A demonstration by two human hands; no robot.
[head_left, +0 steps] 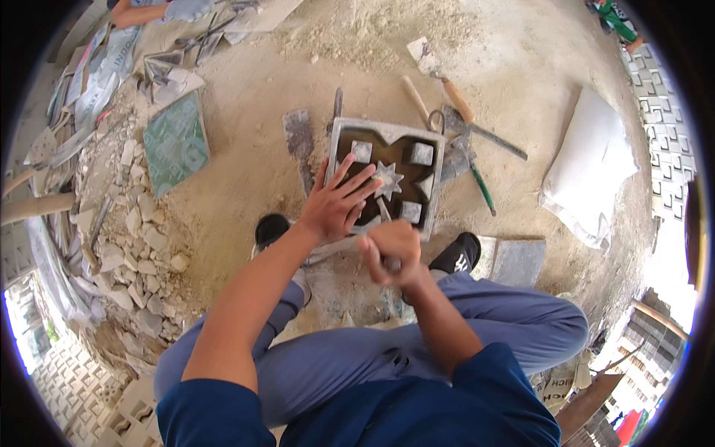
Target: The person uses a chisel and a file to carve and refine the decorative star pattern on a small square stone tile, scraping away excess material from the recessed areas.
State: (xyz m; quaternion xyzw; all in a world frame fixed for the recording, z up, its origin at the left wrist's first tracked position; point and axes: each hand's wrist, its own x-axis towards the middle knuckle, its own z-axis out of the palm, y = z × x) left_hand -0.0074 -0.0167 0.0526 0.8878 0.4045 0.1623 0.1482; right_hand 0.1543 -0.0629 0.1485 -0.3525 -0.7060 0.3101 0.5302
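Observation:
In front of me on the ground lies a square grey mould-like block [440,160] with V-shaped points along its inner walls. Square raised posts [421,153] stand inside it around a central eight-pointed star [390,179]. My left hand [331,208] is spread over the block's left side, its fingertips reaching the star's edge. My right hand [395,249] is closed around the handle of a narrow-bladed hand tool [383,209]. The blade points into the block just below the star; where its tip touches I cannot tell. My left hand hides the block's lower left corner.
A flat trowel [299,134] lies left of the block; a wooden-handled tool [458,102] and a green-handled one [482,190] lie right. Rubble [138,253] and a green tile [177,143] are left, a white sack [592,167] right. Another person's gloved hand [188,10] shows far left.

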